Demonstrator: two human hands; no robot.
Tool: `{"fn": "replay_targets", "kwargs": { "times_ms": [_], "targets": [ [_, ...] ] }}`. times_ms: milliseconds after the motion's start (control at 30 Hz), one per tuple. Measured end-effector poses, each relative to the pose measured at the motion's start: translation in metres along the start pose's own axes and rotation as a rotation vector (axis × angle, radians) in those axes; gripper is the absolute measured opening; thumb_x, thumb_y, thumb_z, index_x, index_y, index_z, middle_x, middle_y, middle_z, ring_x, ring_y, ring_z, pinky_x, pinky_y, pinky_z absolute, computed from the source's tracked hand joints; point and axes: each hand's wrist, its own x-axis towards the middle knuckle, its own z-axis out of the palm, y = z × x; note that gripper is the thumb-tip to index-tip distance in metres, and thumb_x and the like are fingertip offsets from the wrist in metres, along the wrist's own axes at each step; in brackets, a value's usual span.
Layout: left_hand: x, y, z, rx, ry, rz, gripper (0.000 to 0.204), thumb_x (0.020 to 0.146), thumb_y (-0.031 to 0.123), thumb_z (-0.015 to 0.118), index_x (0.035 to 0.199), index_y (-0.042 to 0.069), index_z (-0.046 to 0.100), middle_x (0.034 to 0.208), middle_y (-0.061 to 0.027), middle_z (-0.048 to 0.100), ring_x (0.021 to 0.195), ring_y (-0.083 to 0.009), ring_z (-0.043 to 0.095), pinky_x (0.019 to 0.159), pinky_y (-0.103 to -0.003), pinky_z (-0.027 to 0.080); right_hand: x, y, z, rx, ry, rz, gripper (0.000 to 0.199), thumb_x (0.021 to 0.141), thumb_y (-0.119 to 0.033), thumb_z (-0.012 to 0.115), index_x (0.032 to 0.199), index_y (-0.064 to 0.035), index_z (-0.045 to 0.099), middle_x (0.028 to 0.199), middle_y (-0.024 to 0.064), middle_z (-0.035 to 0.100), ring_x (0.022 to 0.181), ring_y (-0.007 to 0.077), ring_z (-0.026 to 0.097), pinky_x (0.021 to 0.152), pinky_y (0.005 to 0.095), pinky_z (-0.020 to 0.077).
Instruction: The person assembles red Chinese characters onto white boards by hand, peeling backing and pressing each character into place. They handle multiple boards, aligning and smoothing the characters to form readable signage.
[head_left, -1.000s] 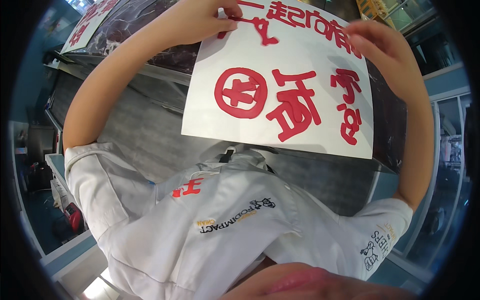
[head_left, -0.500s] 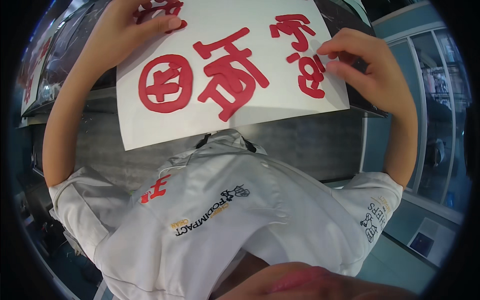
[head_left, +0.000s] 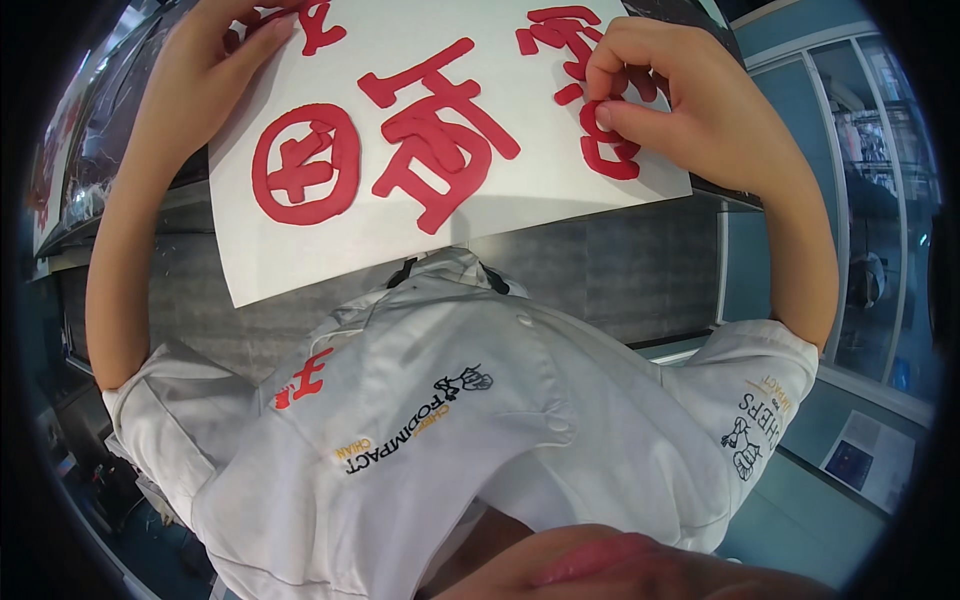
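A white sheet with large red characters is laid flat on a dark counter, whose edge is seen just right of the sheet. The sheet's lower left corner is carried out past the counter's edge, over a grey ribbed front panel

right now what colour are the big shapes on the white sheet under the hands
Red, on the white rectangular paper sheet; the thick raised shapes show best in the head view.

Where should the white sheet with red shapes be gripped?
Grip the white sheet at its bare lower-left corner, coming from below. That corner overhangs the counter edge and has no red shapes. The left hand and right hand already cover the top part.
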Motion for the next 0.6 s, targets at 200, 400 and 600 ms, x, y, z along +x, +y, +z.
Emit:
{"fn": "replay_targets", "kwargs": {
  "times_ms": [200, 400, 600],
  "targets": [
    [-0.003, -0.022, 0.002, 0.044, 0.032, 0.006, 0.022, 0.101, 0.020, 0.060, 0.117, 0.009, 0.070, 0.112, -0.0075, 0.068, 0.094, -0.0160, 0.067, 0.075, -0.026, 0.056, 0.022, -0.029, -0.022, 0.393, -0.111, 0.267, 0.010, 0.091, -0.005, 0.068, 0.100, -0.0023, 0.068, 0.086, 0.0022, 0.068, 0.072, 0.0087, 0.059, 0.064, 0.0237, 0.0481],
    [0.015, 0.041, -0.023, -0.136, 0.141, -0.122, 0.017, 0.096, 0.011, 0.067, 0.107, -0.001, 0.071, 0.084, -0.0029, 0.069, 0.067, -0.0065, 0.058, 0.059, -0.024, 0.047, 0.086, -0.054, -0.022, 0.603, -0.223, 0.217, 0.011, 0.091, -0.007, 0.068, 0.102, -0.0018, 0.067, 0.090, 0.0030, 0.071, 0.071, 0.0076, 0.061, 0.064, 0.0209, 0.0494],
    [0.009, 0.043, -0.026, -0.395, -0.120, -0.251, 0.020, 0.093, 0.017, 0.071, 0.106, 0.001, 0.074, 0.085, -0.0051, 0.070, 0.067, -0.0095, 0.060, 0.061, -0.026, 0.049, 0.093, -0.051, -0.020, 0.194, 0.007, -0.015, 0.016, 0.093, -0.015, 0.068, 0.101, -0.0013, 0.070, 0.090, 0.0027, 0.070, 0.081, 0.0095, 0.061, 0.073, 0.0225, 0.0490]
  ]
}}
